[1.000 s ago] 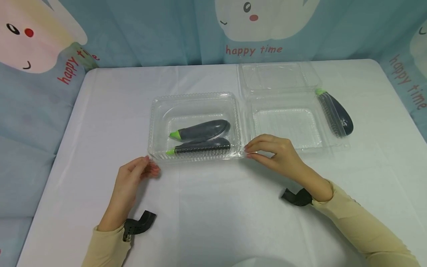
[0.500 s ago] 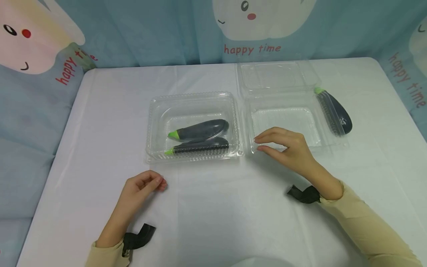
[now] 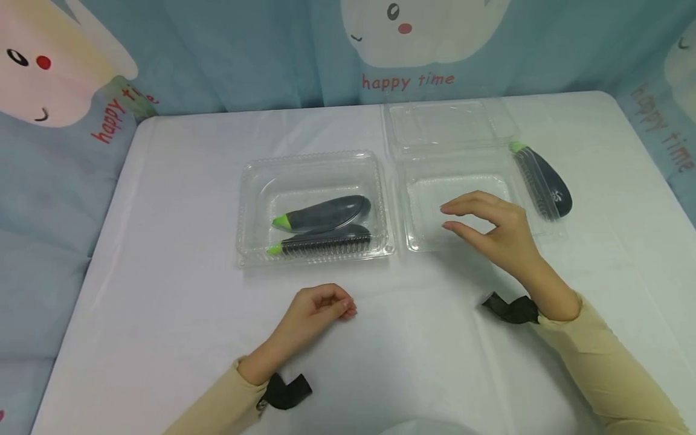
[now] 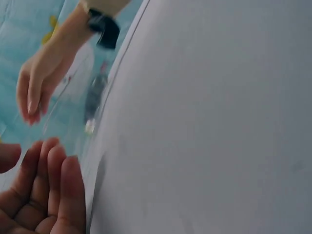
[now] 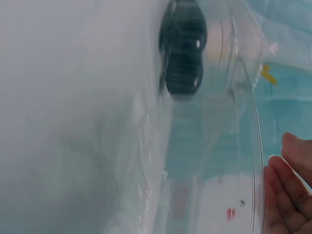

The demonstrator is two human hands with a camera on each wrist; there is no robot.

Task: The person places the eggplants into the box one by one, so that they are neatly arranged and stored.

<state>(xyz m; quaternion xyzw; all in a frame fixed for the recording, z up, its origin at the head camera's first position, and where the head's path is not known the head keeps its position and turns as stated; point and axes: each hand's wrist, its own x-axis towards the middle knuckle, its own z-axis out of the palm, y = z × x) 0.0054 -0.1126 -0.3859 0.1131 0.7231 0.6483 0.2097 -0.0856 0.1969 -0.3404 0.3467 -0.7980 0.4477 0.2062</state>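
A transparent plastic clamshell box [image 3: 261, 175] lies left of centre in the head view, its lid down. Inside are two dark eggplants with green tips, an upper eggplant [image 3: 326, 214] and a lower eggplant [image 3: 331, 240]. My left hand [image 3: 315, 311], fingers loosely curled around nothing, is over the tablecloth in front of this box. To the right, a second transparent box [image 3: 418, 238] stands with its lid folded back. Above its front part my right hand [image 3: 497, 229] holds nothing, thumb and fingers apart. In the right wrist view the eggplants [image 5: 183, 53] show through plastic.
Another eggplant [image 3: 546, 184] lies at the right side of the second box, partly seen through its plastic. A white cloth [image 3: 179, 199] covers the table. Blue printed curtains [image 3: 244, 54] hang at the back and sides.
My hands have both come away from the closed box's front corners. The left hand moved down, then right; the right hand moved right and up, over the open box.
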